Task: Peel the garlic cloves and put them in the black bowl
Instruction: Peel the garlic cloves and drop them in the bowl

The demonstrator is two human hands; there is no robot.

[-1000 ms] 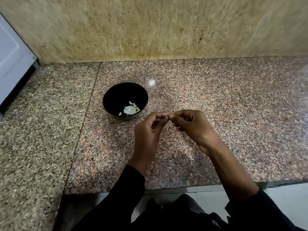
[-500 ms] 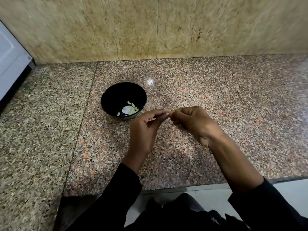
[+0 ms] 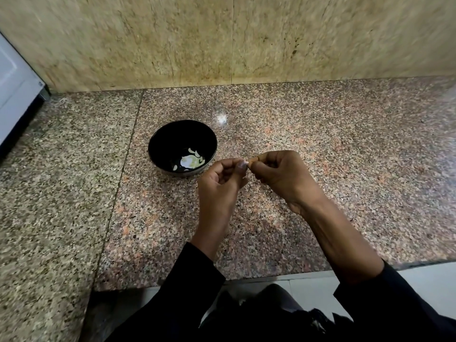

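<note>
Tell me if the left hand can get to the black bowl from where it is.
Probably yes: the left hand sits just beside the black bowl, with nothing between them, though its fingers are busy pinching something small with the right hand.

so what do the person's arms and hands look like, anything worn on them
Both arms wear long black sleeves. The left sleeve reaches nearly to the wrist; the right sleeve sits further up, leaving the forearm bare. The left hand and right hand are bare: no gloves, and no rings or watch can be seen.
</note>
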